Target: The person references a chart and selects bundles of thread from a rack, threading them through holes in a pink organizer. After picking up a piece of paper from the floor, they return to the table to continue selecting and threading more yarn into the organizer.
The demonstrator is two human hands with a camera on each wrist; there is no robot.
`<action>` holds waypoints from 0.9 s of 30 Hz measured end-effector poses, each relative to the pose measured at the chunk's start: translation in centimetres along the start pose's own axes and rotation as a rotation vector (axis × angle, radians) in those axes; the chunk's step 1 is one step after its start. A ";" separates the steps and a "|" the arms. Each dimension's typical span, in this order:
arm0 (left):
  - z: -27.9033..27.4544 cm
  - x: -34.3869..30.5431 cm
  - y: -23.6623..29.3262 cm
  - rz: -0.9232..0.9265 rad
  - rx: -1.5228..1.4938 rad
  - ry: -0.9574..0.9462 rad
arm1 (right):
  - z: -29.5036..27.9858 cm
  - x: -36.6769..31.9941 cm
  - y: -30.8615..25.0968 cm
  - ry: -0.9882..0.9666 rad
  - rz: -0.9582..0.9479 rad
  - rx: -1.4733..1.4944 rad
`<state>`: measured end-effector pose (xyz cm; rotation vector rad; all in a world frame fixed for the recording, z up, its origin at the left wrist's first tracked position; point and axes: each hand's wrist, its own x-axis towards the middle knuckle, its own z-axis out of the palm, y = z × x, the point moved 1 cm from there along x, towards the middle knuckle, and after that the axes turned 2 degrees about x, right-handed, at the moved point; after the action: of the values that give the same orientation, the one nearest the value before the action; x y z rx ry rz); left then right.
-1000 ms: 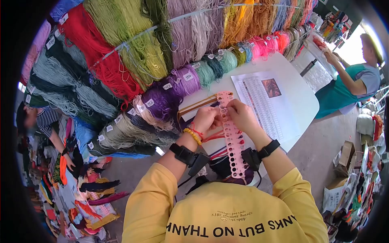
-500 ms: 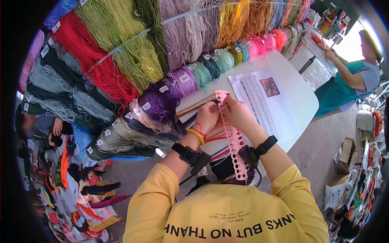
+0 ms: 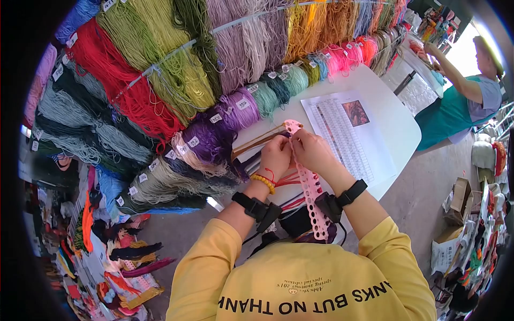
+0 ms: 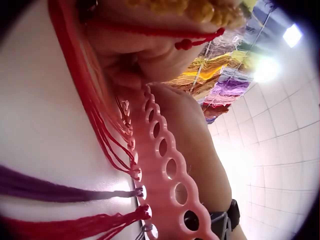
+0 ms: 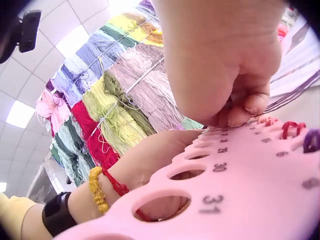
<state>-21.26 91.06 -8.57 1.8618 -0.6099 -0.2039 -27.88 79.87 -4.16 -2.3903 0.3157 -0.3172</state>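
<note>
A pink strip with holes (image 3: 309,193) slants down toward the yellow shirt. Near its top end the left hand (image 3: 274,156) grips its edge, and the right hand (image 3: 315,152) meets it with curled fingers. In the right wrist view, thin dark threads (image 5: 295,93) trail from the right hand's (image 5: 227,65) fingertips, beside printed numbers. Red threads (image 4: 90,107) and a purple bundle (image 4: 60,189) are looped through holes along one edge in the left wrist view, below the left hand (image 4: 145,57). The fingertips of both hands are partly hidden.
A printed chart (image 3: 342,134) lies on the white table (image 3: 399,125). Labelled yarn skeins (image 3: 211,131) crowd the table's far and left sides. Another person in a teal apron (image 3: 447,115) stands at right. Cardboard boxes (image 3: 447,246) sit on the floor.
Both hands have drawn closer together at the strip's upper part, which has shifted slightly left. The person in teal has raised an arm. At far left, the other person's arm has withdrawn.
</note>
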 end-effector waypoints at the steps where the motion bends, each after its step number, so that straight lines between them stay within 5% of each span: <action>1: -0.3 0.1 0.1 0.088 0.096 -0.003 | 0.0 0.0 0.0 -0.001 0.021 0.006; 3: -1.6 0.3 0.1 0.261 0.288 -0.012 | -0.6 -0.4 -0.4 -0.052 0.060 0.018; 9: -5.8 0.7 1.1 -0.134 0.278 -0.250 | 0.6 -1.1 0.1 -0.053 -0.023 -0.030; 22: -4.9 1.4 2.0 -0.320 0.275 -0.230 | 0.3 -1.1 -0.4 -0.108 0.031 -0.034; 27: -4.1 2.2 -0.9 -0.010 0.411 -0.120 | 0.4 -1.1 -0.5 -0.116 0.017 -0.077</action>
<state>-17.42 93.59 -7.54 2.2598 -0.7690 -0.2094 -28.77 80.78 -4.27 -2.4685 0.2992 -0.1603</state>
